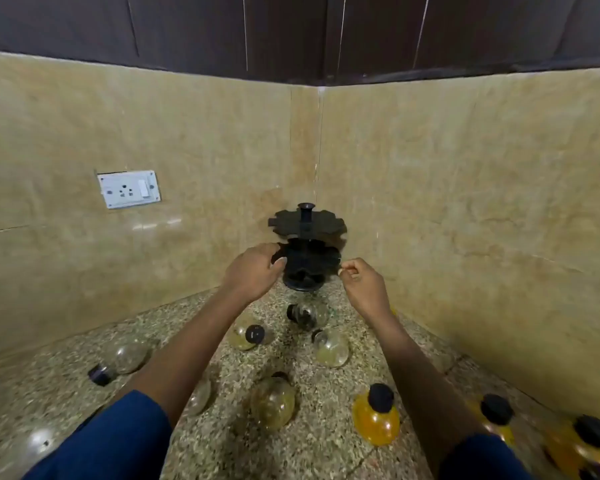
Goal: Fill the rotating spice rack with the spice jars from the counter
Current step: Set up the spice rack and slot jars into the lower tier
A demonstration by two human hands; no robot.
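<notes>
Flanking rack (307,251) at centre frame: both hands. Rack upright in counter corner, axis vertical, no jar seen in it. Left hand (253,271) at rack's left, fingers (269,247) curled over middle tier rim, gripping. Right hand (361,284) just right of same tier, fingers curled; rim contact, cannot tell. Jars all below hands, toward frame bottom. Nearest jar (307,315) on its side, cap pointing left, between forearms. Orange jar (376,415) upright, lower right. Counter (326,455) speckled stone. Beige walls meet behind rack. Socket (129,188) at left.
</notes>
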